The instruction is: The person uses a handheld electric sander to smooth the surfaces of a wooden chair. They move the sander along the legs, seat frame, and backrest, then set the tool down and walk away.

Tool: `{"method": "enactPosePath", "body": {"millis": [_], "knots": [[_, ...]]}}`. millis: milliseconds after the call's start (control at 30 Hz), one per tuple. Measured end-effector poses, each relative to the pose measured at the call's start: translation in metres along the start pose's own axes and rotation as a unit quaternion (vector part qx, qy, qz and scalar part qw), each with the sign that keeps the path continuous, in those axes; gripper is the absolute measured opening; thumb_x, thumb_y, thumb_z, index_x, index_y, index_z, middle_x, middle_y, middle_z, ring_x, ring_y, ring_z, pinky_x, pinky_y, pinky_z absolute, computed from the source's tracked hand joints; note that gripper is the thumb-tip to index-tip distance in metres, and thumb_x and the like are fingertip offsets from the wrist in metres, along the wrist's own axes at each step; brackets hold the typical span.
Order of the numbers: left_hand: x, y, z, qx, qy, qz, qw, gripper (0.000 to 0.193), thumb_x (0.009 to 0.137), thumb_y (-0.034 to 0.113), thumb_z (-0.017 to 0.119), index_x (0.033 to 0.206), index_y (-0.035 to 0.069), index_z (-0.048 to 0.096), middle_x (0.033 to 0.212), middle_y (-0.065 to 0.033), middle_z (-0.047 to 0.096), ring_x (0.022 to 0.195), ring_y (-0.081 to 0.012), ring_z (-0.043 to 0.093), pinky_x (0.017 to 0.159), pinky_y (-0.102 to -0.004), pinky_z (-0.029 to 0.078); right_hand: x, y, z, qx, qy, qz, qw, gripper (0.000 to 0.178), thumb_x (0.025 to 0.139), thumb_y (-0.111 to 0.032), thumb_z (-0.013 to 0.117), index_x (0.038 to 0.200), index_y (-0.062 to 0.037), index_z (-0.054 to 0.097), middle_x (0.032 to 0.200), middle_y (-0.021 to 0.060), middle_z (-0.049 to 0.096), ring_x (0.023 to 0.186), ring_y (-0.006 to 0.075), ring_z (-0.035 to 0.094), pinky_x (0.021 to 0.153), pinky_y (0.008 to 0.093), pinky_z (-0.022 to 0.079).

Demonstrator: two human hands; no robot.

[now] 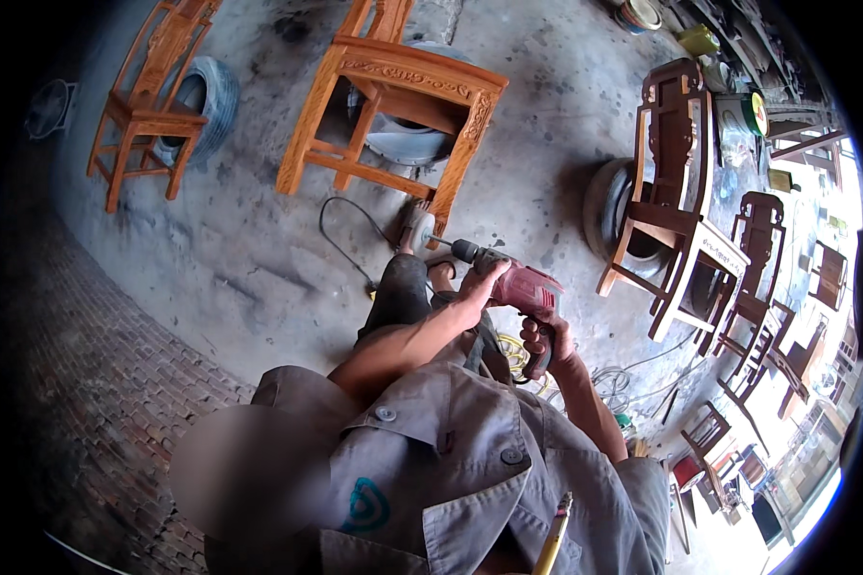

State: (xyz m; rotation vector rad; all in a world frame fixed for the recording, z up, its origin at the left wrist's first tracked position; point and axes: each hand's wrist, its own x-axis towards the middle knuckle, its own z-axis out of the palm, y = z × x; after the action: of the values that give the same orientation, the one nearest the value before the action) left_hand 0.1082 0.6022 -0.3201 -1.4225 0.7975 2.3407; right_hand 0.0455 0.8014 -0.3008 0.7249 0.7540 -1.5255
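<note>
A red power drill (pixel 527 287) with a black chuck (pixel 465 251) is held in both my hands. My left hand (pixel 482 286) wraps round the front of its body, behind the chuck. Its rear handle is gripped by my right hand (pixel 549 337), fingers curled round it. From the chuck a thin shaft reaches to a pale round wheel (pixel 425 230). The wheel is beside the lower front leg of an orange-brown carved wooden chair (pixel 408 72); whether they touch I cannot tell. A tyre (pixel 408 142) shows beneath that chair.
Another wooden chair (pixel 149 123) stands by a tyre (pixel 211 101) at the left. Darker carved chairs (pixel 676 206) line the right side, one over a tyre (pixel 609 206). A black cable (pixel 324 230) loops across the concrete floor (pixel 240 249). More cable (pixel 612 383) lies coiled to my right.
</note>
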Motion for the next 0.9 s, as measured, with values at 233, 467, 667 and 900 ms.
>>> {"method": "enactPosePath", "body": {"millis": [233, 467, 667, 900], "knots": [[0.054, -0.006, 0.007, 0.008, -0.039, 0.02, 0.999, 0.049, 0.083, 0.046, 0.07, 0.115, 0.01, 0.064, 0.11, -0.004, 0.067, 0.098, -0.0165, 0.066, 0.085, -0.0328, 0.054, 0.006, -0.02, -0.001, -0.006, -0.009, -0.036, 0.999, 0.023, 0.087, -0.022, 0.059, 0.102, -0.0076, 0.053, 0.073, 0.0027, 0.05, 0.057, 0.0101, 0.044, 0.038, 0.0193, 0.035], [0.096, 0.087, 0.048, 0.087, -0.036, 0.054, 0.994, 0.048, 0.081, 0.049, 0.071, 0.11, 0.011, 0.067, 0.102, -0.0048, 0.069, 0.095, -0.0152, 0.067, 0.082, -0.0331, 0.055, 0.045, -0.086, 0.036, 0.055, -0.044, -0.112, 0.991, 0.022, 0.088, -0.021, 0.059, 0.102, -0.0063, 0.053, 0.075, 0.0037, 0.052, 0.056, 0.0103, 0.044, 0.039, 0.0193, 0.037], [0.12, 0.124, 0.057, 0.065, -0.078, 0.052, 0.994, 0.048, 0.081, 0.049, 0.07, 0.111, 0.011, 0.066, 0.104, -0.0044, 0.068, 0.096, -0.017, 0.066, 0.082, -0.0329, 0.055, 0.055, -0.12, 0.072, 0.026, -0.008, -0.12, 0.992, 0.024, 0.088, -0.022, 0.06, 0.104, -0.0044, 0.053, 0.075, 0.0034, 0.052, 0.057, 0.0098, 0.046, 0.039, 0.0187, 0.038], [0.152, 0.174, 0.074, 0.084, -0.082, 0.043, 0.992, 0.036, 0.086, 0.045, 0.067, 0.107, 0.015, 0.07, 0.105, -0.0028, 0.07, 0.096, -0.0155, 0.067, 0.081, -0.0326, 0.056, 0.082, -0.156, 0.096, 0.041, -0.017, -0.147, 0.988, 0.029, 0.089, -0.023, 0.06, 0.107, -0.0024, 0.053, 0.075, 0.0036, 0.052, 0.057, 0.0103, 0.046, 0.039, 0.0193, 0.038]]}}
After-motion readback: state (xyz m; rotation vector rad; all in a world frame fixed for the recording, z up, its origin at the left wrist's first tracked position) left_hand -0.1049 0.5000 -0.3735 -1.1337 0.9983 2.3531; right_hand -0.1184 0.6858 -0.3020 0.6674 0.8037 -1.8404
